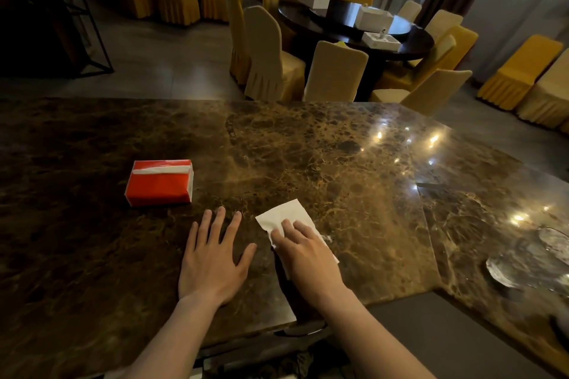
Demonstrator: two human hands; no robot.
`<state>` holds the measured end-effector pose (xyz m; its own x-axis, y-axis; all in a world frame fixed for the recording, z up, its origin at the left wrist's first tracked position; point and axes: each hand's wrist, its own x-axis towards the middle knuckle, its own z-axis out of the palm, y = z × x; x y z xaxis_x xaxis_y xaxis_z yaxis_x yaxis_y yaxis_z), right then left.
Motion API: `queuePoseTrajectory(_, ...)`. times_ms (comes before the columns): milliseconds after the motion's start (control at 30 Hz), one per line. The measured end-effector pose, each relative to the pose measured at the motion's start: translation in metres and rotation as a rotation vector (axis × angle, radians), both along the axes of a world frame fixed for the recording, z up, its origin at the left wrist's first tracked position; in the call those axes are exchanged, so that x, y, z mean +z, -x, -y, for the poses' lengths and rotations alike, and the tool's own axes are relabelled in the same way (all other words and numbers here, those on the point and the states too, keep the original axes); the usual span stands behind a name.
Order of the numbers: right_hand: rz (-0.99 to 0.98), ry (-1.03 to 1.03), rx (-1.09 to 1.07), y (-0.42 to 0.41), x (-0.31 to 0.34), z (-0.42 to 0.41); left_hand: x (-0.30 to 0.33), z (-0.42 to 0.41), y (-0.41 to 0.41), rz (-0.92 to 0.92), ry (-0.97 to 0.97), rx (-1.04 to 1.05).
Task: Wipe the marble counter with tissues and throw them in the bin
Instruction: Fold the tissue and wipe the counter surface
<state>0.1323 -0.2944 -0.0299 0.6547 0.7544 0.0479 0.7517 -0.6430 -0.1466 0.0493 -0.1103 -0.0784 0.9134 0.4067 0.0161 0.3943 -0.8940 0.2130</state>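
Note:
A white tissue (284, 212) lies flat on the brown marble counter (338, 163), near the front edge. My right hand (308, 255) rests palm down on the tissue, fingers pressing it against the stone and covering its near half. My left hand (215, 258) lies flat on the bare marble just left of the tissue, fingers spread, holding nothing. A red tissue pack (160, 181) with a white tissue showing in its slot sits on the counter, beyond and to the left of my left hand. No bin is in view.
The counter bends at the right, where clear glass dishes (532, 264) stand. Behind the counter is a dark round dining table (409, 46) with white boxes on it, ringed by yellow and cream covered chairs (335, 71). More covered chairs line the far right wall.

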Motion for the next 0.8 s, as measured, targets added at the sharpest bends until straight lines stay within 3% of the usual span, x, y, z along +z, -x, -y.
queuePoseTrajectory(100, -0.027, -0.097, -0.049, -0.008, 0.008, -0.001, 0.000, 0.000, 0.001, -0.004, 0.003, -0.006)
queuePoseTrajectory(300, -0.113, -0.481, -0.427, -0.037, 0.013, 0.021, 0.001, 0.000, 0.003, 0.015, 0.016, -0.006)
queuePoseTrajectory(500, -0.019, -0.254, -0.214, -0.027, -0.007, 0.030, 0.000, 0.000, 0.003, 0.032, 0.025, -0.003)
queuePoseTrajectory(633, -0.122, -0.113, -0.195, -0.013, -0.024, 0.026, -0.003, 0.000, 0.002, 0.022, -0.002, -0.003)
queuePoseTrajectory(800, -0.113, -0.031, -0.092, -0.001, -0.027, 0.011, -0.003, 0.000, 0.002, 0.028, 0.000, -0.003)
